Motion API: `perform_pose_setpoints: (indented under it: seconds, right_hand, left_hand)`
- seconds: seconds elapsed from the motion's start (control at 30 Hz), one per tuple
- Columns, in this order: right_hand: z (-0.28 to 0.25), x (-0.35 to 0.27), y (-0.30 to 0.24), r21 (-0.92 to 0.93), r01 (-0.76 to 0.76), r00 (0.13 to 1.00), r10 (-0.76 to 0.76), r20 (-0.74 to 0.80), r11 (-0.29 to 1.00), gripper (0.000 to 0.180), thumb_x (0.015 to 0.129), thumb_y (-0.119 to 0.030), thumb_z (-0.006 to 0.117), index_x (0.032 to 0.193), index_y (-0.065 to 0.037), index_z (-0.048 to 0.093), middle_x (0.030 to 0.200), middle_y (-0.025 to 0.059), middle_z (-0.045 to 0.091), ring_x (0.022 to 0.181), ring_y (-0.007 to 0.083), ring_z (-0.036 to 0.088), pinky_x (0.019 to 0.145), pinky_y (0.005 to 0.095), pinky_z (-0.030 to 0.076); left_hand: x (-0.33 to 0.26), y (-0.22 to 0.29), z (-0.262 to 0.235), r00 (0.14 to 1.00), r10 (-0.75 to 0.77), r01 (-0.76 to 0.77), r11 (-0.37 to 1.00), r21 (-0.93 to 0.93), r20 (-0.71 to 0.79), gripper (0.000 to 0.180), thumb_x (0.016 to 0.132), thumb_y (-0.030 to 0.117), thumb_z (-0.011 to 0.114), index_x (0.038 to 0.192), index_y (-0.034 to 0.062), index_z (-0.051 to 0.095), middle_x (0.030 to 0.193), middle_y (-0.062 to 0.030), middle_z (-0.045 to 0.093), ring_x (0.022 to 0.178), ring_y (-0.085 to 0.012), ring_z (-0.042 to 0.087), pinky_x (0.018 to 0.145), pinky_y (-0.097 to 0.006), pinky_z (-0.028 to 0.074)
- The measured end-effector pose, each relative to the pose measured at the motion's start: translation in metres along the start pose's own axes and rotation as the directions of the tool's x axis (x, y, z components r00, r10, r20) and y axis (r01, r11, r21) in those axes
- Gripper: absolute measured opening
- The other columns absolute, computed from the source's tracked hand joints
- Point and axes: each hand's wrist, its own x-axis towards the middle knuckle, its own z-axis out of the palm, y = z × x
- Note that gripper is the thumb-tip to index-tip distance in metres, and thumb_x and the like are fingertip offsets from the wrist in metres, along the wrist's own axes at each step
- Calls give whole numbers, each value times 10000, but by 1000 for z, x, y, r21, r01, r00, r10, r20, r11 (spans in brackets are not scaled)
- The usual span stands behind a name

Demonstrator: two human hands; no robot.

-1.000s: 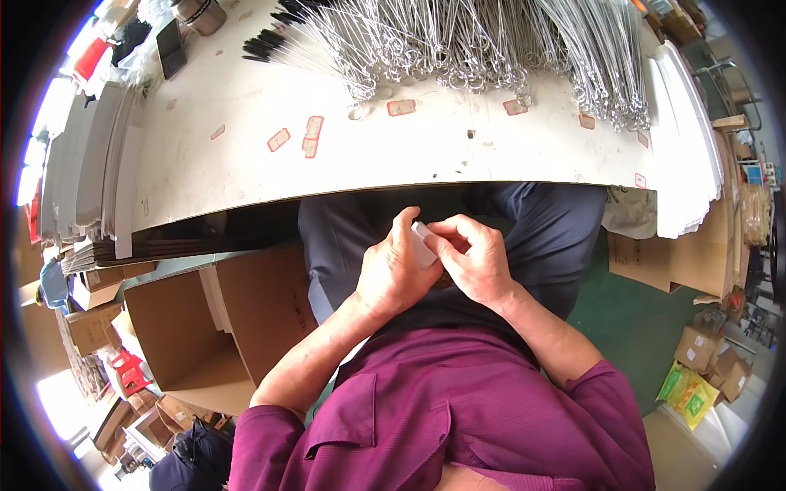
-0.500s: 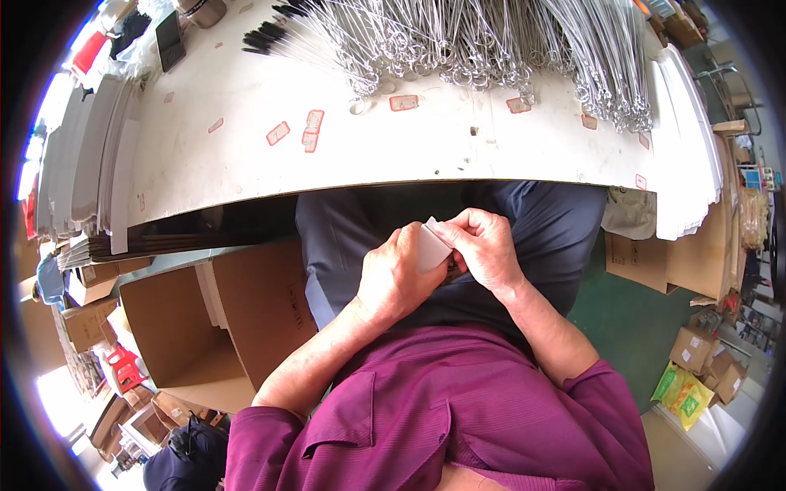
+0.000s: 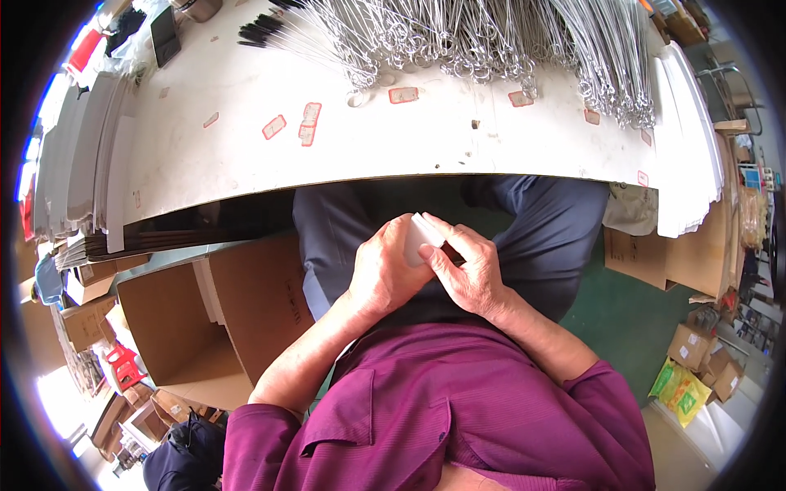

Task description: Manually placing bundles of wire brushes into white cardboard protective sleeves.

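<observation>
Over my lap, just in front of the table edge, both hands hold a small white box with flat sides. Its lower end is hidden by my fingers. My left hand wraps round its left side. My right hand closes on the other side, with the thumb pressed on the white face and the fingers over the upper edge. On the table, a large heap of wire-handled brushes lies at the far side, ring ends toward me, some black bristle tips showing at the left.
Stacks of flat white card stand at the table's left and right ends. An open cardboard carton sits on the floor at my left. A phone and a metal cup are at the far left. Red-edged stickers dot the tabletop.
My right hand has shifted from pinching the box's top edge to gripping its side, thumb across the white face. The box has moved slightly left and turned more upright.
</observation>
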Motion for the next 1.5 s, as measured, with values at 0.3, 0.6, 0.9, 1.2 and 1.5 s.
perform_pose_setpoints:
  seconds: [0.3,0.6,0.9,1.2,1.5]
  right_hand:
    - [5,1,0,36,66,996,-68,57,997,425,926,-77,750,1323,36,649,1001,229,745,854,303,751,741,358,585]
    - [-6,27,-7,164,-59,998,62,-15,985,262,1004,-56,661,1241,50,697,1014,187,776,880,182,756,758,291,599]
    - [-41,97,-17,-152,267,929,-296,-221,952,168,977,-109,703,1087,16,721,877,109,736,681,169,706,625,294,569]
    - [-39,115,6,-278,271,913,-338,-229,922,66,916,-42,714,974,-11,721,885,106,736,641,210,665,590,318,532]
    - [-37,113,7,-415,292,877,-414,-242,862,76,861,-6,734,930,-27,708,840,109,709,711,267,693,649,351,557]
  left_hand:
    - [-1,-4,-4,1000,-8,8,1000,-6,21,507,806,210,769,1228,-19,606,1038,-238,712,933,-418,720,795,-458,598]
    - [-7,12,-25,999,19,-15,994,106,-38,660,794,253,826,1336,5,544,1120,-242,697,1002,-415,711,856,-461,596]
    - [12,-2,-139,948,-156,263,876,403,-279,527,811,319,825,1154,6,577,838,-265,724,809,-433,737,756,-483,596]
    - [137,-62,-251,829,-51,507,487,711,-557,535,877,495,741,975,-27,682,843,-288,720,838,-447,726,759,-492,581]
    - [171,14,-133,917,350,-228,854,468,-192,435,858,381,812,1132,56,719,829,-179,721,766,-349,723,716,-430,571]
